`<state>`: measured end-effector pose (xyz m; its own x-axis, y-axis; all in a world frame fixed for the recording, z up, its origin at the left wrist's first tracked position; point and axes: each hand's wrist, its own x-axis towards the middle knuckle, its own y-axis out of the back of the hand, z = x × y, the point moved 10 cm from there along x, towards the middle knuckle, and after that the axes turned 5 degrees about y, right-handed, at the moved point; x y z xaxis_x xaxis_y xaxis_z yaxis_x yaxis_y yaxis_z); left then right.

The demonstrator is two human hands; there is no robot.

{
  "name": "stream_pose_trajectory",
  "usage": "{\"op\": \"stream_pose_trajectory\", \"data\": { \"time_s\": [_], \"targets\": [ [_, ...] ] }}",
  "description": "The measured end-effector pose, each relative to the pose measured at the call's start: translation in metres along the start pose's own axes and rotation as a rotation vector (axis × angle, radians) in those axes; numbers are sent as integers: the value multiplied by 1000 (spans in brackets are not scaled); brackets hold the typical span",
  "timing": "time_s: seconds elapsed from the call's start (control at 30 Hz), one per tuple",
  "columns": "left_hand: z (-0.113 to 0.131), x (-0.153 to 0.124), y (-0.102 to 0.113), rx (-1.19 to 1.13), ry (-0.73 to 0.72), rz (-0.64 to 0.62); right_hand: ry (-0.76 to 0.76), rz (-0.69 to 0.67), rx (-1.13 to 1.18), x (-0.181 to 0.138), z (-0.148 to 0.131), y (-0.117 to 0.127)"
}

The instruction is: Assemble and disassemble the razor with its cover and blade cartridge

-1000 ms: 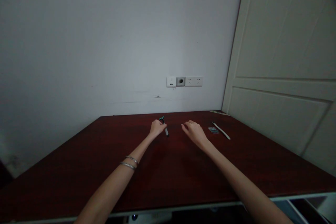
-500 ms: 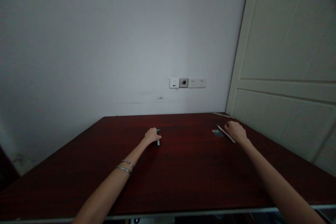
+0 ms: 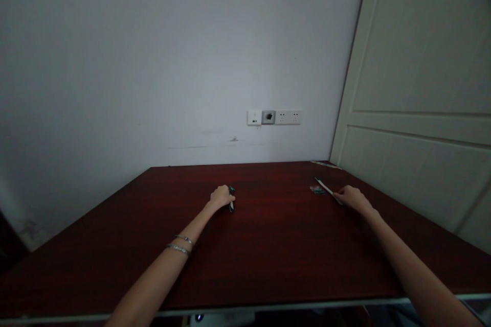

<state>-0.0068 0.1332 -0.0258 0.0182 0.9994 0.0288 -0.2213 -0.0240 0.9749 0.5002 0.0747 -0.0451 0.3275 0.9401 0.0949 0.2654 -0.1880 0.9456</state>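
Note:
My left hand (image 3: 220,197) rests on the dark red table (image 3: 268,245) near its middle, its fingers curled round a small razor (image 3: 231,199) with a teal head and a pale handle. My right hand (image 3: 352,197) lies at the right side of the table, its fingers closed on the near end of a long thin white strip (image 3: 325,188). A small bluish packet (image 3: 316,190) lies just left of that strip. Two thin bracelets (image 3: 180,244) circle my left forearm.
A white wall stands behind the table, with a row of sockets (image 3: 274,117) above the far edge. A cream door (image 3: 422,97) closes off the right side. Another thin pale strip (image 3: 325,164) lies at the table's far right corner.
My right hand has swung from the middle of the table out to the right and closed on the white strip. My left hand has drawn the razor slightly toward me.

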Motion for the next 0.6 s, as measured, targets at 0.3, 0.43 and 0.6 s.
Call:
{"op": "stream_pose_trajectory", "data": {
  "time_s": [0.3,0.43,0.6],
  "targets": [
    [-21,6,31,-200,121,150,36,48,-8,1,-7,0],
    [-30,13,43,-277,125,175,33,61,-10,3,-7,-1],
    [-36,22,44,-359,122,183,17,71,19,7,-2,-3]
  ]
}}
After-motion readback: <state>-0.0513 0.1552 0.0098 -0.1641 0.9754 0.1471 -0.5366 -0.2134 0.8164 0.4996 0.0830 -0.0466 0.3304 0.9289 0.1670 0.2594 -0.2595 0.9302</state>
